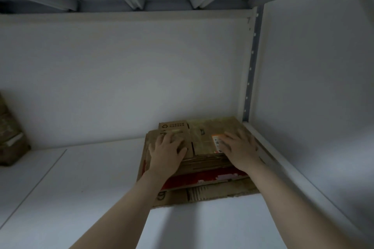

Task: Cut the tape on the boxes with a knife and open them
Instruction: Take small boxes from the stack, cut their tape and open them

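I am watching the left hand and right hand resting flat, fingers straight, on the cardboard stack. The stack is lying on the shelf.

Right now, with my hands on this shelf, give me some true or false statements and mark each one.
1. The left hand and right hand both rest on the cardboard stack. True.
2. The right hand grips a knife. False: no knife shows; its fingers lie spread on the cardboard.
3. The stack sits in the right rear corner of the shelf. True.
4. The stack is made of upright, assembled boxes. False: it is flattened cardboard lying piled.
5. An orange label lies by the right hand's fingers. True.
6. The brown box at the left touches the stack. False: bare shelf separates them.
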